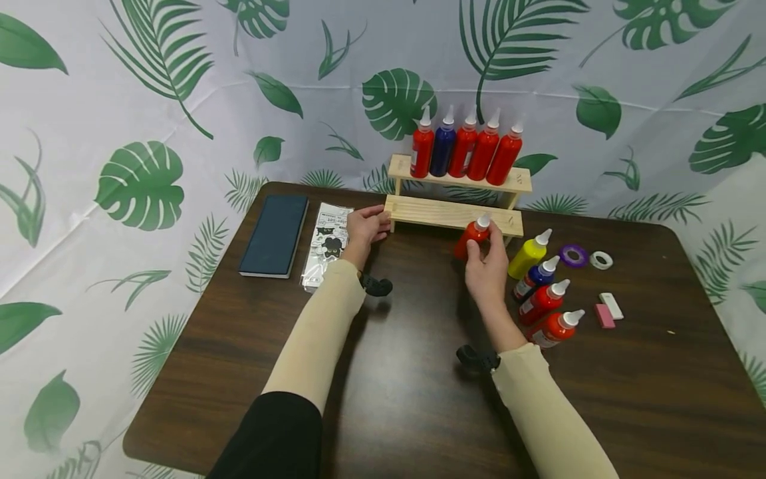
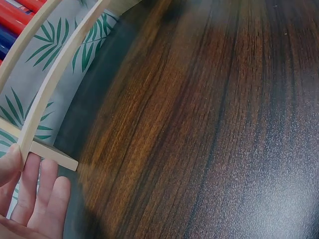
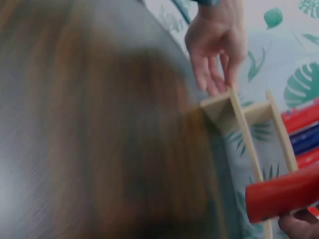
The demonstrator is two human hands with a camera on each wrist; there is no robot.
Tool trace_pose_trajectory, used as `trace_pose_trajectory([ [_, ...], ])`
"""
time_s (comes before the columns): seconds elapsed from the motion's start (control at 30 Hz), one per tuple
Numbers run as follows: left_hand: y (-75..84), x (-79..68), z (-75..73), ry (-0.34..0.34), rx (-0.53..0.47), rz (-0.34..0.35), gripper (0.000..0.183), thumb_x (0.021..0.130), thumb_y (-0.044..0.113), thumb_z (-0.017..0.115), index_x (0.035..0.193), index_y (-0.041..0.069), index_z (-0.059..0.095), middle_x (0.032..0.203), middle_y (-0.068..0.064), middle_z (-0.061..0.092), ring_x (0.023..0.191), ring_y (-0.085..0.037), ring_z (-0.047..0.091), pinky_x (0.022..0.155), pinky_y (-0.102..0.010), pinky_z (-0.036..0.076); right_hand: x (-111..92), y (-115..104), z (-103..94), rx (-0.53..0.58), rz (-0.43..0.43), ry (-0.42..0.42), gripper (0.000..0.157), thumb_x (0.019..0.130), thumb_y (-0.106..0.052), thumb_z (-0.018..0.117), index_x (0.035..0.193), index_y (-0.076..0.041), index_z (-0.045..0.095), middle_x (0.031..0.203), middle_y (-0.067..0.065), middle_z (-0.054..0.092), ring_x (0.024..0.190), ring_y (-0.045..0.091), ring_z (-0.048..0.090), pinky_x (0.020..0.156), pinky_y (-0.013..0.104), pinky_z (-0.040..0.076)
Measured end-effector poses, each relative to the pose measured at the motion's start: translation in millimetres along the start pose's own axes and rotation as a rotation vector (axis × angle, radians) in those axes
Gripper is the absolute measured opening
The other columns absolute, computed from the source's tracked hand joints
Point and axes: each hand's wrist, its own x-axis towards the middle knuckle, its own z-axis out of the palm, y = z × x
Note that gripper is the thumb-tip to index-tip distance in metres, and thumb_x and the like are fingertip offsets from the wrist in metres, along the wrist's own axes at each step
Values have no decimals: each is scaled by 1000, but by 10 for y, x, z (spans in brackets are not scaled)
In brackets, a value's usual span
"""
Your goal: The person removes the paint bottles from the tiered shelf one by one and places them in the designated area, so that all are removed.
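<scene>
My left hand [image 1: 366, 229] pinches the left end of the lower step of a two-step wooden rack [image 1: 445, 211], thumb on top and fingers beneath, as the left wrist view shows. My right hand [image 1: 487, 266] grips a red squeeze bottle [image 1: 469, 241] with a white nozzle, held in front of the lower step near its right end. In the right wrist view the red bottle [image 3: 279, 195] is tilted, its base toward the rack. On the upper step several bottles stand in a row: red ones [image 1: 421, 153] and one dark blue bottle [image 1: 443, 150].
Right of my right hand stand a yellow bottle [image 1: 528, 256], a blue bottle [image 1: 536, 278] and two red bottles [image 1: 541, 303]. Beyond are a purple tape roll [image 1: 573, 255], a white roll [image 1: 601, 260] and two erasers [image 1: 606, 316]. At left lie a dark notebook [image 1: 275, 236] and a sticker packet [image 1: 320, 259].
</scene>
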Motion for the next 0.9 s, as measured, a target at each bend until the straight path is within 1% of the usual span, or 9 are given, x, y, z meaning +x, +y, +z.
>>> trace_pose_trajectory([
  [0.07, 2, -6, 5, 0, -2, 8, 20, 84, 14, 75, 104, 14, 75, 82, -4, 74, 69, -15, 71, 60, -29, 59, -56, 64, -85, -56, -13, 40, 51, 96, -8, 55, 145, -11, 39, 142, 11, 47, 132, 23, 43, 112, 40, 32],
  [0.17, -5, -7, -1, 2, -4, 9, 19, 84, 15, 75, 103, 15, 75, 84, -4, 74, 72, -16, 72, 63, -30, 59, -112, 144, -165, -134, -37, 66, 51, 97, -9, 54, 145, -13, 39, 142, 11, 46, 133, 25, 41, 115, 41, 27],
  [0.23, -18, -1, -11, -4, 2, 10, 21, 84, 17, 75, 104, 15, 75, 86, -5, 74, 76, -18, 72, 65, -32, 59, -137, 189, -196, -170, -38, 70, 51, 98, -11, 53, 146, -14, 37, 142, 12, 45, 133, 27, 41, 115, 42, 27],
  [0.3, -24, 3, -17, -10, 5, 6, 22, 84, 18, 75, 106, 15, 74, 88, -6, 74, 80, -20, 72, 67, -33, 59, -146, 235, -215, -194, -37, 79, 50, 98, -11, 53, 146, -12, 37, 142, 13, 45, 132, 28, 41, 114, 43, 27],
  [0.37, -28, 9, -14, -16, 11, 7, 23, 84, 18, 75, 107, 15, 74, 89, -6, 74, 81, -20, 72, 68, -34, 59, -149, 270, -230, -201, -30, 85, 50, 98, -10, 52, 145, -10, 37, 142, 14, 45, 132, 29, 41, 114, 44, 27],
  [0.67, -43, 43, 9, -6, 16, 2, 21, 84, 18, 75, 105, 15, 74, 86, -6, 74, 77, -19, 72, 64, -32, 59, -128, 354, -243, -208, 30, 84, 47, 98, -6, 49, 143, -4, 37, 140, 20, 44, 131, 34, 41, 114, 45, 26],
  [0.83, -43, 52, 15, 8, 16, 7, 20, 84, 17, 75, 103, 15, 75, 85, -6, 74, 75, -18, 72, 66, -34, 59, -103, 371, -248, -207, 49, 72, 49, 98, -7, 49, 144, -5, 34, 142, 19, 42, 134, 32, 39, 115, 44, 25],
  [0.9, -43, 48, 20, 1, 18, 15, 20, 84, 17, 75, 104, 15, 75, 85, -6, 74, 75, -18, 72, 66, -34, 59, -99, 369, -257, -205, 63, 67, 50, 98, -7, 48, 145, -6, 33, 144, 18, 41, 135, 31, 38, 116, 44, 24],
])
